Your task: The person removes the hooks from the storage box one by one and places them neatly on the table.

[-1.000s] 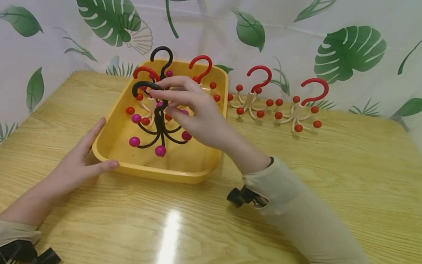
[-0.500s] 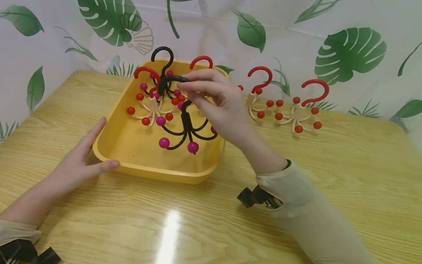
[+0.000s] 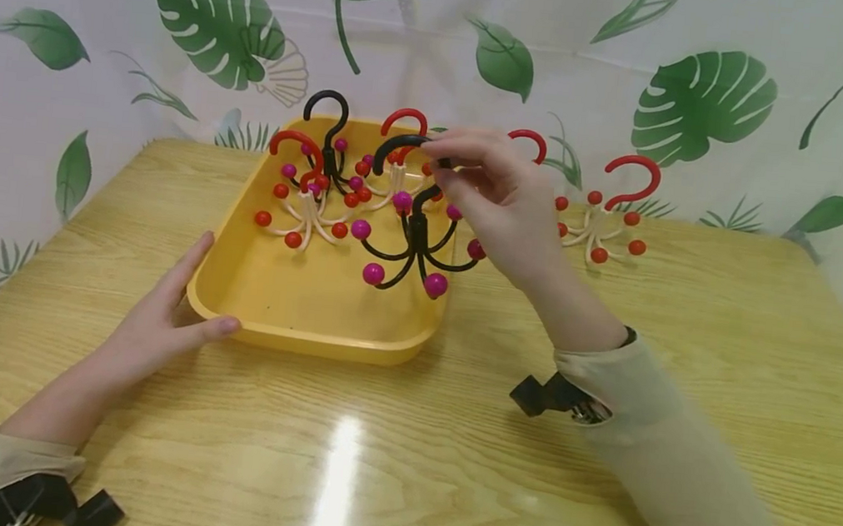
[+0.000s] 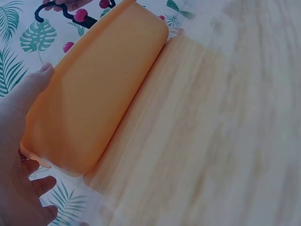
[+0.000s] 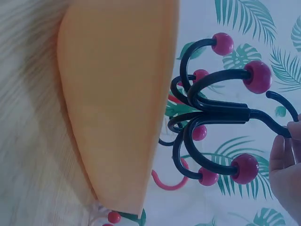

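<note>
My right hand [image 3: 516,213] pinches the curved top of a black multi-arm hanging hook [image 3: 418,233] tipped with magenta balls. The hook hangs upright in the air over the right side of a yellow plastic basin [image 3: 324,343]. In the right wrist view, the arms of this black hook [image 5: 225,114] spread beside the basin's rim. At the basin's near left corner my left hand [image 3: 156,319] rests, thumb on the front rim and fingers along the left side. Inside the basin stand another black hook [image 3: 329,163] and two cream hooks with red tops, one in front [image 3: 309,211] and one behind [image 3: 397,179].
To the right of the basin, a red-topped cream hook [image 3: 600,222] stands on the wooden table [image 3: 650,316]. A second red hook top [image 3: 528,141] shows behind my right hand, its lower part hidden. A leaf-patterned backdrop [image 3: 440,47] rises behind the table.
My right hand has carried the black hook rightward and somewhat up, from the basin's middle to above its right wall. My left hand has stayed at the basin's corner.
</note>
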Motion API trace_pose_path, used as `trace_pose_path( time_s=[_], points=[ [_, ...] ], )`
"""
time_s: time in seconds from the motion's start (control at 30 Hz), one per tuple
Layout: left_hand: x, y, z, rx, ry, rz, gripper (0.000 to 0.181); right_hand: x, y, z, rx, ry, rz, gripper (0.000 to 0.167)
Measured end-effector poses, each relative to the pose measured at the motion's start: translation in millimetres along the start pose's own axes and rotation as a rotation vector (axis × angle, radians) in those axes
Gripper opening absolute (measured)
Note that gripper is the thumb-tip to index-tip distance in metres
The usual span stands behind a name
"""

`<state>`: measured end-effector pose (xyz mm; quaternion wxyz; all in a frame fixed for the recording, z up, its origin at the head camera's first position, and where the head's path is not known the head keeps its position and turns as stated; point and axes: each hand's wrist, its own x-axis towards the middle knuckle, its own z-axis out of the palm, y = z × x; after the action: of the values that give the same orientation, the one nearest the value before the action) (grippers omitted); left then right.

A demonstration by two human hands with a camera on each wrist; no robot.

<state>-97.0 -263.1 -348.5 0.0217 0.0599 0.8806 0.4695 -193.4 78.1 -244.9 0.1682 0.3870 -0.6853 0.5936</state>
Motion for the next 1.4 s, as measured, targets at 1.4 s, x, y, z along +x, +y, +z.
trace_pose_path(
  time_s=[1.4],
  points=[
    [0.4,1.9,-0.7,0.005,-0.003,-0.014,0.099,-30.7,11,-76,-0.149,0.161,0.268,0.020]
  ],
)
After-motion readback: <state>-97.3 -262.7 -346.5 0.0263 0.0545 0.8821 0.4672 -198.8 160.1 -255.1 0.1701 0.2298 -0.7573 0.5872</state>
